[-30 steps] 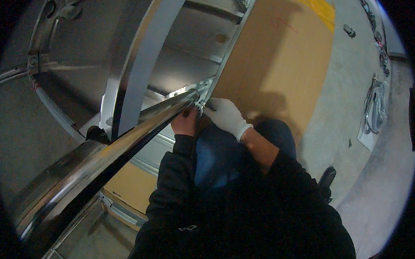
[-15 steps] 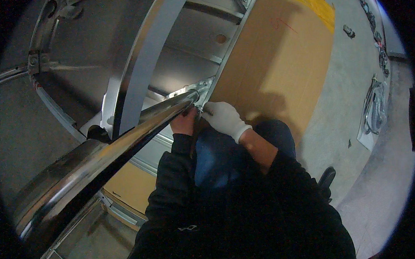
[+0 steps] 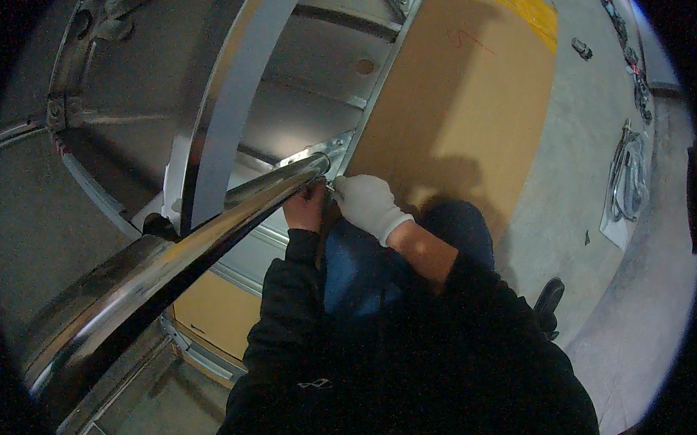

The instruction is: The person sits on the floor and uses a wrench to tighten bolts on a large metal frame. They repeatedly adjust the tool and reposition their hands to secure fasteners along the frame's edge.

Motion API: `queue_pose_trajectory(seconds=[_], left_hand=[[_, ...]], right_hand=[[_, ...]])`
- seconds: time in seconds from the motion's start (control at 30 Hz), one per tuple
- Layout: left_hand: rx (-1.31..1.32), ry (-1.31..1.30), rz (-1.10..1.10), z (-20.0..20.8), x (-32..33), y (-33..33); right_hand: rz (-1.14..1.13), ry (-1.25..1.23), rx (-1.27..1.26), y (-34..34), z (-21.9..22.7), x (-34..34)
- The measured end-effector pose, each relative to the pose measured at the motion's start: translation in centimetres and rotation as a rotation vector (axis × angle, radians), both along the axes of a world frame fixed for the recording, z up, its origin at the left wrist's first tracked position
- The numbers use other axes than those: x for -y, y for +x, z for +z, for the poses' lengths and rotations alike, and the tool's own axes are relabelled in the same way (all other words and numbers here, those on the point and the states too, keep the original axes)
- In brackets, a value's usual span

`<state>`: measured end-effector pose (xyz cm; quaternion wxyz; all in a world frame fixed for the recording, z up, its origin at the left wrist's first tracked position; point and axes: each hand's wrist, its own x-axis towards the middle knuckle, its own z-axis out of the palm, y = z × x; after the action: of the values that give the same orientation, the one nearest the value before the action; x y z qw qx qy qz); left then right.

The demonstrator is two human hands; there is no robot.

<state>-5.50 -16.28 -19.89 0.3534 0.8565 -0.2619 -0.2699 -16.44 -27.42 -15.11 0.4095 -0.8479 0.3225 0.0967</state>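
A shiny metal tube (image 3: pixel 187 259) slants from the lower left up to a metal bracket plate (image 3: pixel 336 146) with holes, at the edge of the frame. Just under the tube's far end is my bare left hand (image 3: pixel 305 212), its fingers curled and partly hidden by the tube. Beside it, my right hand (image 3: pixel 367 207) in a white work glove is closed, thumb and fingertips pinched toward the left fingers. Something small and metallic shows between the two hands, too small to name. Both hands work close below the bracket.
A large cardboard sheet (image 3: pixel 452 96) with yellow tape (image 3: pixel 514 8) lies under my knees. A curved metal upright (image 3: pixel 235 106) rises on the left beside metal panels (image 3: pixel 304 95). On the grey floor at right lie a small dark fitting (image 3: pixel 582 49) and a bagged bundle (image 3: pixel 628 178).
My gloved right hand has shifted slightly left and down, its wrist turned a little. My left hand stays under the tube's end. The whole view has shifted slightly.
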Motion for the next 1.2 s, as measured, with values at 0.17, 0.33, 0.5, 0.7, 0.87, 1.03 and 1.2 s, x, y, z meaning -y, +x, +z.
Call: queue_pose_trajectory(seconds=[0.17, 0.33, 0.5, 0.7, 0.87, 1.03, 1.2], left_hand=[[0.264, 0.011, -0.144, 1.8, 0.1, -0.7], [0.66, -0.011, -0.206, 2.1, 0.6, -1.2], [0.768, -0.012, -0.324, 1.9, 0.7, -0.5], [0.728, 0.092, -0.421, 1.9, 0.9, -0.3], [0.806, 0.026, -0.4, 1.5, 0.7, -0.5], [0.836, 0.044, -0.405, 0.8, 0.5, -0.3], [0.893, 0.045, -0.378, 0.3, 0.5, -0.4]], right_hand=[[-0.028, 0.01, 0.016, 0.3, 0.1, -0.1], [-0.057, 0.023, 0.026, 1.0, 0.4, -0.3], [-0.047, 0.015, 0.039, 1.2, 0.6, -0.3], [0.04, -0.011, 0.006, 1.0, 0.6, 0.4], [0.147, -0.078, 0.037, 1.1, 0.3, 1.0], [0.382, -0.207, 0.088, 1.0, 0.3, 2.8], [0.234, -0.026, 0.066, 2.3, -0.5, 3.6]])
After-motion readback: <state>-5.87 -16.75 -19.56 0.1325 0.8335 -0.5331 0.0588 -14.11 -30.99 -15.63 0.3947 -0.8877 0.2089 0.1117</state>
